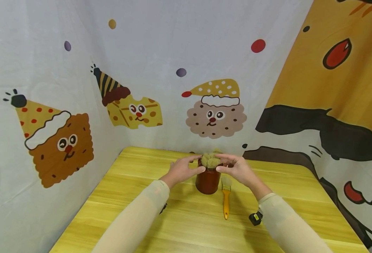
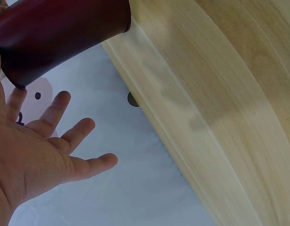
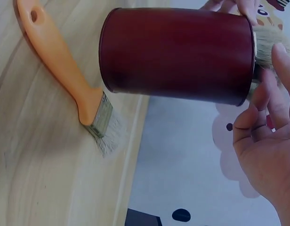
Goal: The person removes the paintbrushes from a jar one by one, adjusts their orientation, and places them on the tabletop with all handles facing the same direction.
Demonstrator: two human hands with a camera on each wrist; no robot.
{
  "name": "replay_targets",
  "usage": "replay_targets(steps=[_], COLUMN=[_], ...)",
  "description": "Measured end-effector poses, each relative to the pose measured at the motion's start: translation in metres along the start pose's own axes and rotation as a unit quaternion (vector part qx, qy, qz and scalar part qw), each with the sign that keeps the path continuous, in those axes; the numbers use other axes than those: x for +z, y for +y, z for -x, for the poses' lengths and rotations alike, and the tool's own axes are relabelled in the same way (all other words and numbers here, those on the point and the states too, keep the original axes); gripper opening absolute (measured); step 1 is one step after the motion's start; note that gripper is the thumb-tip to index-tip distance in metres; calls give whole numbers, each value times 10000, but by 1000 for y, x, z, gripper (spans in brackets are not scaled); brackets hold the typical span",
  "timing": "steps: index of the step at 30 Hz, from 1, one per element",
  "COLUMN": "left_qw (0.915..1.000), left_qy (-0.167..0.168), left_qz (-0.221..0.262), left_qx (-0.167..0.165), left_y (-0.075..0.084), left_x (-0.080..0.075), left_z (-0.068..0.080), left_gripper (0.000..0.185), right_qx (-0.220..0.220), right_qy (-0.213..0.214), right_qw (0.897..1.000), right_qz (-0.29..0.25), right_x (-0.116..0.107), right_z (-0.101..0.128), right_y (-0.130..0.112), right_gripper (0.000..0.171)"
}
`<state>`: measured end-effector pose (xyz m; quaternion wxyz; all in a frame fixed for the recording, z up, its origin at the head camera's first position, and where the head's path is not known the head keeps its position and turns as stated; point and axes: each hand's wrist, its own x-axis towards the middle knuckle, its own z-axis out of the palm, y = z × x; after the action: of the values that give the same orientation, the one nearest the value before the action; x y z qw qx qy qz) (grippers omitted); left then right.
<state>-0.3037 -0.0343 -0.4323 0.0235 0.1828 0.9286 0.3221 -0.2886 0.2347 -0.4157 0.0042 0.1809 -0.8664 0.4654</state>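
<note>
Both hands met at the top of one dark red pot [image 1: 208,181]. Left hand [image 1: 182,170] on the left side of the rim, fingers nearly straight and spread, thumb tip against the fuzzy green plant [image 1: 210,160] in the pot. Seen from the left wrist as an open palm [image 2: 27,155] with loose fingers beside the pot [image 2: 60,33], nothing closed around. Right hand [image 1: 237,169] on the right side of the rim, thumb and fingertips touching the plant, fingers only a little bent; whether pinching or only touching, could not tell. In the right wrist view, fingers [image 3: 262,136] relaxed just beside the pot mouth, pale fuzz [image 3: 269,42] showing there, and other fingertips visible at the far side of the rim.

Pot stood upright on the yellow wooden table [image 1: 141,211], near the far edge, about the middle between the left and right edges. Just beside the pot, on its right, lay a small brush [image 1: 226,196] with orange handle [image 3: 55,61], bristles [image 3: 105,136] toward the far edge, not touching the pot. Around the table hung a white cloth with cartoon biscuit faces [image 1: 215,116].
</note>
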Motion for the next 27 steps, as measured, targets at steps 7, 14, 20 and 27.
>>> replay_targets(steps=[7,14,20,27], left_qw=[9999,9997,9996,9996], left_qy=[-9,24,6,-15], left_qz=[150,219,258,264], left_qx=[80,120,139,66], left_y=[-2,-3,-1,0], left_x=[0,1,-1,-1], left_z=[2,2,5,6], left_gripper=[68,68,66,68], right_qx=[-467,-670,-714,-843], right_qy=[155,452,672,866], right_qw=[9988,9957,9919,9903], right_qz=[21,454,811,680], right_x=[11,26,36,36], right_z=[-1,-2,-3,-5], right_y=[-3,-9,-12,-15], right_gripper=[45,49,53,58])
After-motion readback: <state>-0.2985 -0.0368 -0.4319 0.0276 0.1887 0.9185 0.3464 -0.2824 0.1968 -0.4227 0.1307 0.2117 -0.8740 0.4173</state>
